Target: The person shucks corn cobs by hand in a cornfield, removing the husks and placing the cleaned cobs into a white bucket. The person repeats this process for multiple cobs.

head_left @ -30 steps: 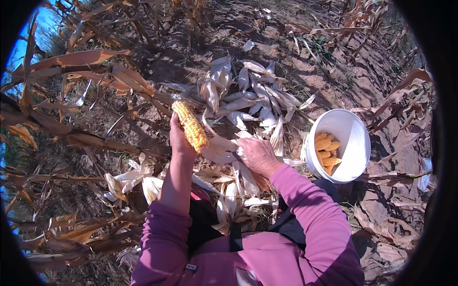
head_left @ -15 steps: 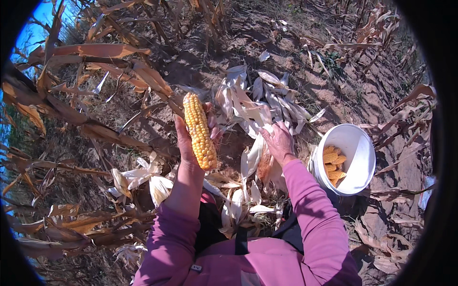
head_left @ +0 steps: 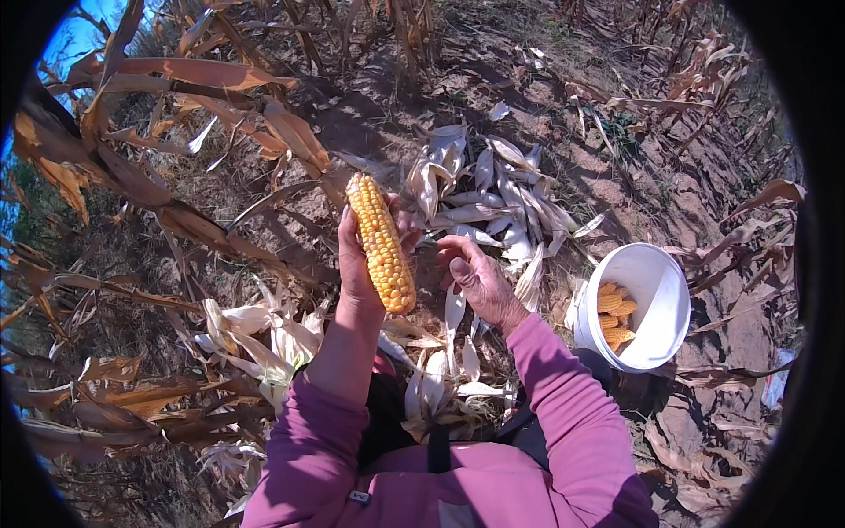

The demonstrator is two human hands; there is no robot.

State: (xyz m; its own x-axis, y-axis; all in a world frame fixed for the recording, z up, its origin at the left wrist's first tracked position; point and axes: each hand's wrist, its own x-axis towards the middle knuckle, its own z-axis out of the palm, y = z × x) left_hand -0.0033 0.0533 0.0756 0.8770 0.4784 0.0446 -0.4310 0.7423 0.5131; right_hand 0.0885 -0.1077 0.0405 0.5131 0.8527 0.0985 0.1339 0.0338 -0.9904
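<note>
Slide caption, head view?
Left hand holding a bare yellow corn ear, right hand empty, white bucket of corn ears to the right.

Dry brown cornstalks (head_left: 167,207) slant across the left side, a broad tan leaf (head_left: 207,74) bending over them; reddish, shadow-striped soil (head_left: 682,194) spreads at the upper right around a small green weed (head_left: 621,136), while blue sky (head_left: 63,42) shows in the upper left corner

bright yellow corn cob (head_left: 383,251) with neat rows of dots, white bucket (head_left: 662,304), orange-yellow cobs (head_left: 613,304), pinky-purple sleeves (head_left: 572,387), creamy white husks (head_left: 480,214), tan and brown leaves (head_left: 211,74), reddish-brown dirt (head_left: 563,114) with dark patches, blue sky (head_left: 63,42)
</note>
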